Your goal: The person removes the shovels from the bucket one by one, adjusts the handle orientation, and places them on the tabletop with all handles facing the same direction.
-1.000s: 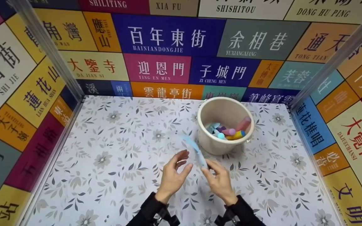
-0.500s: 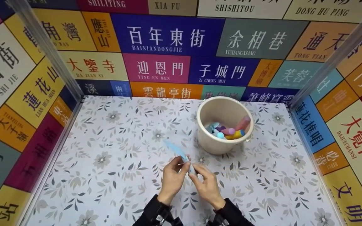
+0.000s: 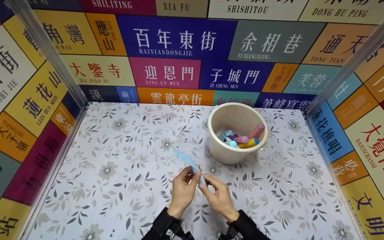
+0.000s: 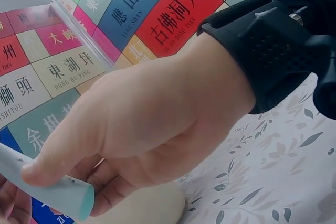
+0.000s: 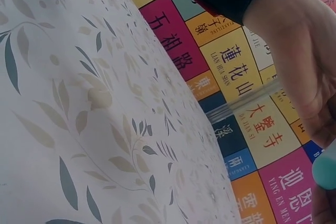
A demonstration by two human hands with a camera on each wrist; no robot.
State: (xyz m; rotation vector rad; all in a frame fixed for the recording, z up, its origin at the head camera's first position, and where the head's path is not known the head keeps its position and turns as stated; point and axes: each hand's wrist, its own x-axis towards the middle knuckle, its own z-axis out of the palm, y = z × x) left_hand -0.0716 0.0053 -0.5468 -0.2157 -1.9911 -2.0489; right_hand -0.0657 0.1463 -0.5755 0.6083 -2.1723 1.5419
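Two bare hands are close together over the near middle of a white tabletop [image 3: 128, 200] printed with grey leaves and flowers. The left hand [image 3: 182, 190] pinches the middle of a light-blue knife-shaped utensil [image 3: 186, 159] between thumb and fingers. The right hand [image 3: 221, 200] pinches its near end, the thumb pressed on the handle [image 4: 63, 199], which ends in teal. The utensil is held above the tabletop, its tapering tip pointing far and left. Farther off and to the right stands a cream bucket [image 3: 229, 155]. In it lie a reddish-pink cylinder [image 3: 256, 131], a yellow-and-blue piece [image 3: 248, 143] and other small colourful pieces. At the far, left and right sides, walls [image 3: 182, 36] of coloured panels carry Chinese characters.
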